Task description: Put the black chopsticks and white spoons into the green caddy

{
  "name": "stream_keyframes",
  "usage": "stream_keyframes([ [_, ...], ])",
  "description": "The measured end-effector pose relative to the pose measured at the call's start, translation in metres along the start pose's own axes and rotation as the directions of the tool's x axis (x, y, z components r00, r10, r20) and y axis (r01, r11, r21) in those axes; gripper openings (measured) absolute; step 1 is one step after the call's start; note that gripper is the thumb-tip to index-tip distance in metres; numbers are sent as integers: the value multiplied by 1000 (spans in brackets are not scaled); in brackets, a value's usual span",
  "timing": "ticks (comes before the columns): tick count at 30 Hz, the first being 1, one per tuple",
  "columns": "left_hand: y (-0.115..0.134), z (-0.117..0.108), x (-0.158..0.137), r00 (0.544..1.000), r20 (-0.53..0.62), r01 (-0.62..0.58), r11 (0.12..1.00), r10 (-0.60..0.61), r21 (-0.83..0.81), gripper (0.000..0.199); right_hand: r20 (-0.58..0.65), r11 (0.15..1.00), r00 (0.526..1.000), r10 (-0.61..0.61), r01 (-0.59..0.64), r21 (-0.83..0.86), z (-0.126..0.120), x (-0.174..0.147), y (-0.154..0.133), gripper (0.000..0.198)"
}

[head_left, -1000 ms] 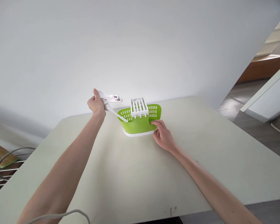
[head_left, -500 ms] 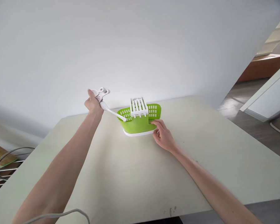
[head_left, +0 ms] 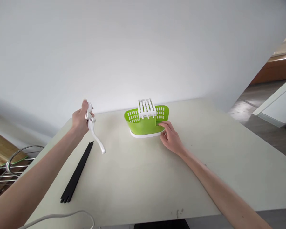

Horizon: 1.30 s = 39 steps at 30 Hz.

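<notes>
A bundle of white plastic utensils [head_left: 93, 128] is held in the left hand [head_left: 80, 120], above the left part of the pale tabletop [head_left: 143, 178]. The grip of that hand is closed around the upper ends of the utensils, and one long white handle is seen hanging down and to the right, its rounded tip close above the tabletop surface; whether it touches cannot be told. How many pieces are gathered in the hand cannot be made out.

A set of black chopsticks [head_left: 77, 173] is laid flat on the tabletop just below and beside the left hand, running diagonally from near the hanging handle toward the near left edge.

A green slotted caddy [head_left: 143, 122] with a white base is stood upright near the far middle of the tabletop, well apart from the left hand. A white slotted divider [head_left: 146, 108] is seated in its top. The right hand [head_left: 172, 138] is placed against the right front side of the caddy; its fingers are bent and spread rather than clamped, with fingertips touching the green wall and the white base rim.

A white cable [head_left: 62, 217] is seen curving along the near left edge of the tabletop. A metal wire rack [head_left: 11, 165] is visible off the left side, lower than the tabletop, and a plain white wall [head_left: 133, 47] is behind.
</notes>
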<state>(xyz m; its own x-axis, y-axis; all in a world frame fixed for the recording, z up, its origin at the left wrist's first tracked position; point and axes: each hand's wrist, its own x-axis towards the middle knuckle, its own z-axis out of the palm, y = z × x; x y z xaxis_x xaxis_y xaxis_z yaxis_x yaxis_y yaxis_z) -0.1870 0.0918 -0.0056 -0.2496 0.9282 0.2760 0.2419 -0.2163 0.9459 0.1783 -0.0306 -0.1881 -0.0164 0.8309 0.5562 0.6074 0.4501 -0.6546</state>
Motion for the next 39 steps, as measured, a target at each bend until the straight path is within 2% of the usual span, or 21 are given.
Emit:
stream_keyframes([
  [1, -1, -8, -11, 994, 0, 106, 994, -106, 40, 53, -1, 1000, 1000, -1, 1, 1, 0, 0, 0, 44],
  [3, -5, -20, -31, 973, -4, 230, 965, -231, 126, 55, -7, 1000, 1000, -4, 4, -2, 0, -1, 0, 44],
  [9, -33, -39, -58, 948, -5, 299, 886, -318, 353, 56, -16, 1000, 1000, -14, 14, -5, 1, -2, 2, 43],
  [14, -58, -45, -65, 965, 88, 163, 828, -246, 536, 63, -6, 1000, 1000, -20, 20, -12, 0, -3, 3, 43],
  [18, -69, -47, -68, 950, 195, 91, 813, -244, 576, 65, -9, 1000, 1000, -16, 16, -16, 0, -3, 3, 43],
  [29, -83, -47, -69, 929, 299, -66, 698, -218, 713, 65, 0, 1000, 1000, -8, 8, -23, 0, -3, 4, 43],
  [39, -90, -40, -79, 895, 408, -195, 663, -181, 723, 62, -4, 1000, 1000, -5, 5, -20, 0, -3, 4, 43],
])
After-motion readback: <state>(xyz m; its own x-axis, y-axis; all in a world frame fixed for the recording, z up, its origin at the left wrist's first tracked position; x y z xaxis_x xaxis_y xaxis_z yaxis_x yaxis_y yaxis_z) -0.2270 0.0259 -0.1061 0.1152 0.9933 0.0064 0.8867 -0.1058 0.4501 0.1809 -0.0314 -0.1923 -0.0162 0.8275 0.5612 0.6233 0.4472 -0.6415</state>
